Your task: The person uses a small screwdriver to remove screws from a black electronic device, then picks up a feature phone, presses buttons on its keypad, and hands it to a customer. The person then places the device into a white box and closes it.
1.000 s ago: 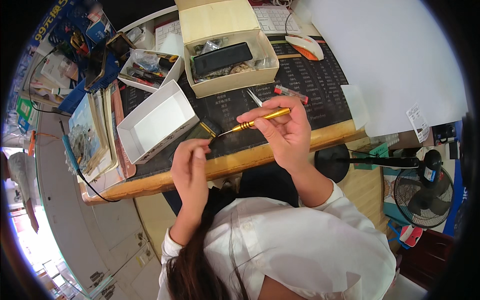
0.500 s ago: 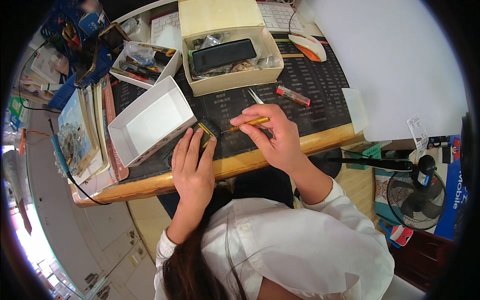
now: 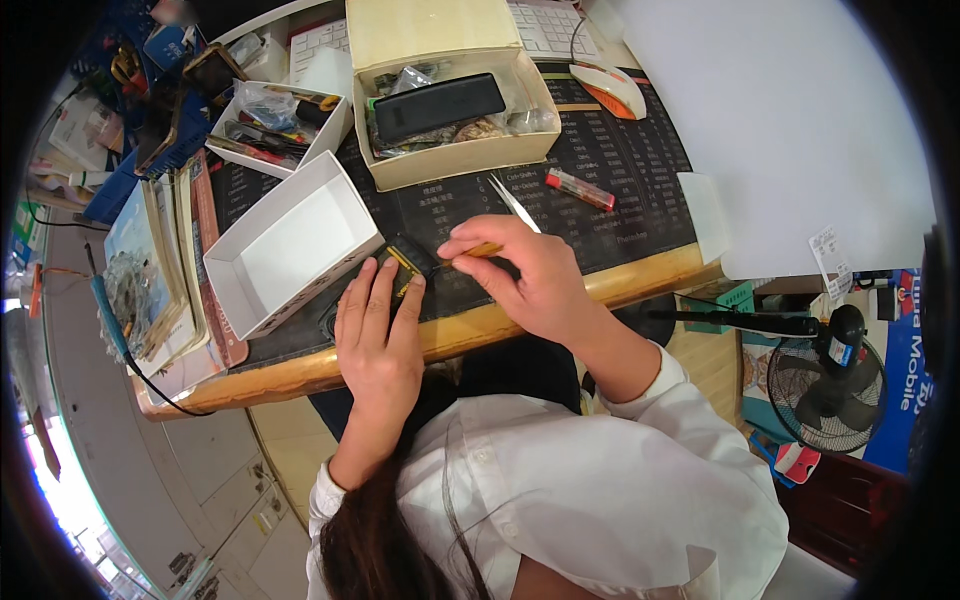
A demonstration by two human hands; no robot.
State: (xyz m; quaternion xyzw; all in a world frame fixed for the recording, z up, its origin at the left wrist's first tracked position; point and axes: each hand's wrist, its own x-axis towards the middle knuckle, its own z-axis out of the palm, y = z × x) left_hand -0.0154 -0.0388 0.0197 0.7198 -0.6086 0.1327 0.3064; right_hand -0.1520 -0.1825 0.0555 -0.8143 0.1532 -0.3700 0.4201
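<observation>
A small dark device [image 3: 405,258] with a yellow strip lies on the black desk mat [image 3: 600,170] near the wooden front edge. My left hand [image 3: 380,330] lies flat on it, fingers pressing its near side. My right hand [image 3: 525,275] grips a slim gold screwdriver [image 3: 483,250], its tip pointing left at the device. Metal tweezers [image 3: 515,205] lie just beyond my right hand.
An empty white box [image 3: 290,240] stands left of the device. A cream box [image 3: 450,110] holds a black phone and bags. Also here: a red pen-like tool [image 3: 580,190], a mouse [image 3: 608,88], a keyboard, a parts tray [image 3: 275,125], stacked books at left, a fan [image 3: 825,380] on the floor.
My left hand came down from a raised, curled pose to lie flat on the device. My right hand lowered the screwdriver toward the device.
</observation>
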